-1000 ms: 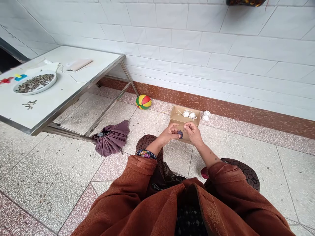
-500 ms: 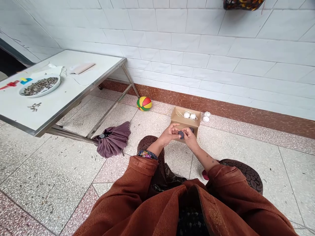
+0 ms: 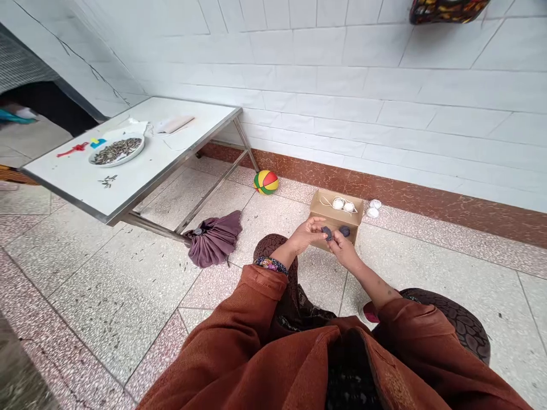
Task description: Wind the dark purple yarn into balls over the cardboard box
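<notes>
A small dark grey ball of yarn [image 3: 327, 232] is pinched between the fingertips of my left hand [image 3: 304, 235] and my right hand [image 3: 342, 251], just above the near part of a cardboard box [image 3: 321, 217]. My left hand grips it from the left side; the right-hand fingers press against its lower right edge. Inside the box's near part lies another dark ball [image 3: 344, 230]. Two white yarn balls [image 3: 338, 203] with a loose strand rest in the far part. Beside the box on the right, two more white balls [image 3: 373, 212] sit on the floor.
A multicoloured ball [image 3: 266, 182] lies by the wall near the leg of a white table [image 3: 141, 188]. On that table stands a plate of seeds [image 3: 117, 151]. A purple cloth bundle [image 3: 216, 242] is on the floor to the left. Part of another person [image 3: 40, 94] shows far left.
The view has shifted left, so everything appears further right. My right hand has moved slightly down from the ball's upper side, uncovering the second dark ball in the box.
</notes>
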### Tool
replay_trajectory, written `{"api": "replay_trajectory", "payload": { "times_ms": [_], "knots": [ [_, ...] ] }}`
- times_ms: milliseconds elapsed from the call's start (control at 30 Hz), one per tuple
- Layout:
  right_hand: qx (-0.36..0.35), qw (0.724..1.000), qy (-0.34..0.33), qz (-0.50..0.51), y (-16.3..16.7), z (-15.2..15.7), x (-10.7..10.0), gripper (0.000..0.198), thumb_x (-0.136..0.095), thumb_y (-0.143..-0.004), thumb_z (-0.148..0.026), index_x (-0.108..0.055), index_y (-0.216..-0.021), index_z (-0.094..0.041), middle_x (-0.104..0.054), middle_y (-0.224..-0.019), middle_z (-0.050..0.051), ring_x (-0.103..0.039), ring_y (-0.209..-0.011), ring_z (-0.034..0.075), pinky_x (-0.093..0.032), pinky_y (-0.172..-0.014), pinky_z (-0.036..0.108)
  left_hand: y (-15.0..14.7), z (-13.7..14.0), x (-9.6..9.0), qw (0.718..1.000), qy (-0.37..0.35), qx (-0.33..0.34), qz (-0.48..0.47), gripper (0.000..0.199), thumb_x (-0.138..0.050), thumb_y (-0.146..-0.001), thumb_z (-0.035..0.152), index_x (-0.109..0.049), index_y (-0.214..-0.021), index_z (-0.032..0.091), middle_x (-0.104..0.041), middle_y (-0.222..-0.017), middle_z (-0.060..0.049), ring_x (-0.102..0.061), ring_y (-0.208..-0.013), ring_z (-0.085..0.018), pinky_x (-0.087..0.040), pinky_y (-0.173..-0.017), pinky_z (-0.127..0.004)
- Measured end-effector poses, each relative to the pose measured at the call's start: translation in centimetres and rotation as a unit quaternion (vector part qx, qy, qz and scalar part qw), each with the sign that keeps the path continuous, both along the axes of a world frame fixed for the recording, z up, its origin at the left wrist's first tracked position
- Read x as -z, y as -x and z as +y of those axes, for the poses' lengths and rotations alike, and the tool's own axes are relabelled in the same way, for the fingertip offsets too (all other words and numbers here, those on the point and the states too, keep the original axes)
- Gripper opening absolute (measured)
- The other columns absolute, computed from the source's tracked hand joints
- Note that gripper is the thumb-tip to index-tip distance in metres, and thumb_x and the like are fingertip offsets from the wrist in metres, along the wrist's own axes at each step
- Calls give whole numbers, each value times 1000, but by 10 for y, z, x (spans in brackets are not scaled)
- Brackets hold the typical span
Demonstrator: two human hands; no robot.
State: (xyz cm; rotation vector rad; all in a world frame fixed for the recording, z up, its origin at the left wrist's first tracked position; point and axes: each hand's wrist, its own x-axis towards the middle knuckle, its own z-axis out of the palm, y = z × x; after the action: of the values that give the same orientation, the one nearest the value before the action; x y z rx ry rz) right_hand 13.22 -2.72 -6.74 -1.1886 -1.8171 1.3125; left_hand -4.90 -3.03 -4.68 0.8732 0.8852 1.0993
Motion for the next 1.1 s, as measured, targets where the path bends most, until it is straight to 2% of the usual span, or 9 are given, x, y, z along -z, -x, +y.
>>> {"api": "replay_trajectory", "payload": {
  "times_ms": [133,300,400,567,667,767,967,1100],
  "knots": [
    [-63,996,-41,-49,-8,-5,-10,27,-41,-97,-45,-53,-87,-24,-63,-73,0,-57,-59,16,-48,-65,31,0,1,1,1000,-14,-21,7,70,-91,-61,31,-54,-118,17,-71,-85,-1,-67,-73,-13,-50,-79,-31],
    [-110,977,-165,-75,-12,-10,-16,24,-47,-99,-40,-61,-89,-23,-69,-84,4,-66,-78,21,-51,-77,34,-1,4,3,996,-21,-84,21,76,-92,-57,28,-53,-121,19,-66,-89,1,-66,-76,-14,-54,-76,-32],
    [-100,969,-219,-62,-15,-6,-23,23,-48,-101,-37,-66,-96,-23,-70,-93,6,-67,-89,22,-52,-83,35,-2,6,7,995,-21,-80,50,78,-91,-57,23,-51,-124,18,-68,-88,1,-66,-74,-13,-53,-75,-31],
    [-38,965,-258,-40,-21,14,-34,27,-49,-102,-36,-71,-96,-24,-70,-91,7,-66,-88,23,-53,-84,35,-4,5,14,994,-43,-23,99,78,-88,-59,16,-51,-128,16,-70,-83,1,-67,-73,-13,-50,-74,-28],
    [-1,969,-244,-35,-19,25,-31,27,-50,-101,-37,-72,-92,-24,-70,-89,7,-65,-88,23,-52,-84,35,-5,3,16,993,-54,27,103,76,-88,-61,18,-52,-129,16,-71,-84,-1,-68,-74,-14,-50,-74,-29],
    [36,980,-195,-27,-11,30,-21,26,-51,-97,-38,-71,-88,-23,-69,-87,6,-63,-87,22,-50,-83,35,-4,2,15,993,-57,62,81,76,-88,-63,19,-52,-130,18,-71,-86,-1,-68,-76,-14,-52,-76,-30],
    [59,998,-21,-13,0,29,-2,27,-51,-86,-45,-64,-79,-22,-64,-72,0,-55,-69,18,-44,-69,30,1,2,10,997,-44,40,52,81,-86,-64,19,-47,-135,21,-68,-85,1,-67,-75,-13,-52,-76,-30],
    [44,999,27,10,0,22,-2,25,-53,-83,-44,-65,-80,-23,-63,-71,-2,-54,-68,17,-42,-68,28,0,2,9,999,-34,9,39,83,-88,-59,18,-49,-132,21,-64,-82,4,-63,-71,-11,-52,-73,-29]
  ]
}}
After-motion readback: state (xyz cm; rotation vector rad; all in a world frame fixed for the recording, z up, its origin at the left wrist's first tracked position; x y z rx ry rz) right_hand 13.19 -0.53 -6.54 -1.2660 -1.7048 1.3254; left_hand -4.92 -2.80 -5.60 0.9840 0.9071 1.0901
